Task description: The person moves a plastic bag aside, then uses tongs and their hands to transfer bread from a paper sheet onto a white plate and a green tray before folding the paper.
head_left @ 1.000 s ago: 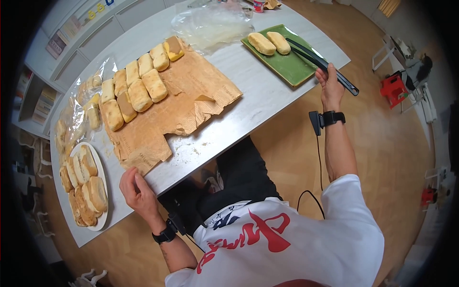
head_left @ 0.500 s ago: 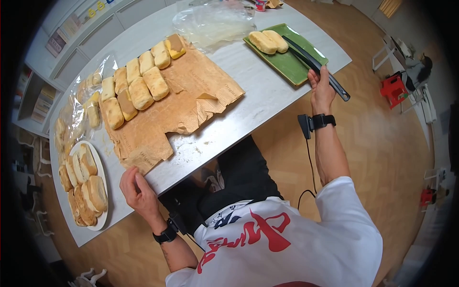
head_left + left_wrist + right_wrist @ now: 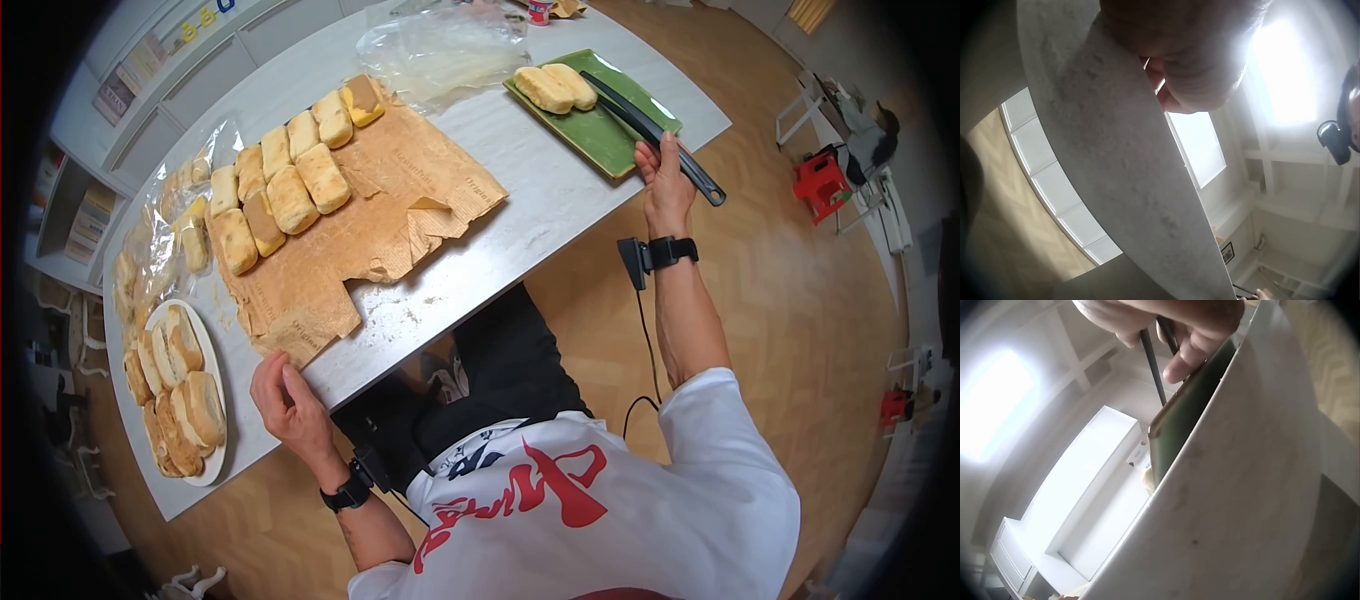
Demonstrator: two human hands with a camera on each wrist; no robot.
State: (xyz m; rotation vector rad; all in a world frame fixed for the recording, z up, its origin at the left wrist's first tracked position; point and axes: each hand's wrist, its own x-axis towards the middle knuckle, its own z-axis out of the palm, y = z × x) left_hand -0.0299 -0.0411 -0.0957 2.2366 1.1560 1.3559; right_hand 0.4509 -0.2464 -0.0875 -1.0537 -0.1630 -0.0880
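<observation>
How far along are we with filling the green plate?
Two rolls already lie side by side on the green plate. The right hand holds the black tongs, their tips close beside one roll, so its placing may be under way. The rolls on the brown paper probably remain, if meant for this plate.

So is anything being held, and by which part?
The right hand holds the black tongs partway along, the rear end sticking out past the hand. The left hand seems to hold nothing.
</observation>
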